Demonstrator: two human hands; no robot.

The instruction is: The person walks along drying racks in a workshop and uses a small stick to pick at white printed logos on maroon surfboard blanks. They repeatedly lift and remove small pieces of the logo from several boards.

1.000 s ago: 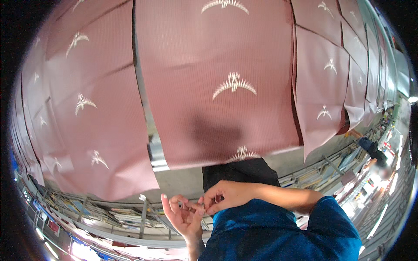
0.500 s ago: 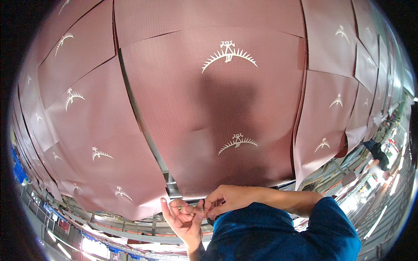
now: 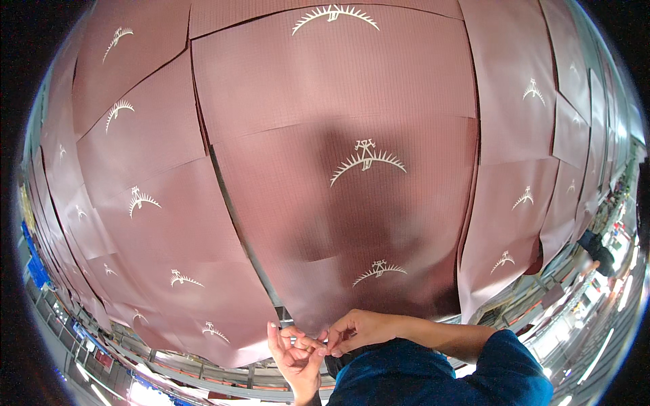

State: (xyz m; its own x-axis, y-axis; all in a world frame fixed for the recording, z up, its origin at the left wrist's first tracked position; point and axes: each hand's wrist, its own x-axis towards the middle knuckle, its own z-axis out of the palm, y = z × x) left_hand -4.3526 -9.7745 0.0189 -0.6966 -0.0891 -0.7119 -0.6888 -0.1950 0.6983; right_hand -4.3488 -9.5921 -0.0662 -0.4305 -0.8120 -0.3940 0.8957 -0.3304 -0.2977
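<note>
At the near edge of a reddish-brown sheet point(image 3: 338, 88) with white arched, spiky motifs, my two hands meet fingertip to fingertip. My left hand point(image 3: 298, 357) is palm up, thumb and fingers pinched together while one finger sticks out. Coming in from the right, my right hand point(image 3: 362, 330) pinches against the left fingertips. Whatever lies between the fingers is too small to make out. Behind the hands, the sheet's lower edge hangs close to the fingers, and a shadow falls over its middle.
More sheets of the same kind, such as the left sheet point(image 3: 162, 237) and the right sheet point(image 3: 504, 230), lie side by side with narrow dark gaps. Metal rails point(image 3: 223, 375) run below their near edges. A person in dark clothing point(image 3: 597, 252) is far off at the right.
The sheets and their motifs sit lower in the picture, as the view has shifted. My hands stay joined at the fingertips, a little lower and further right.
</note>
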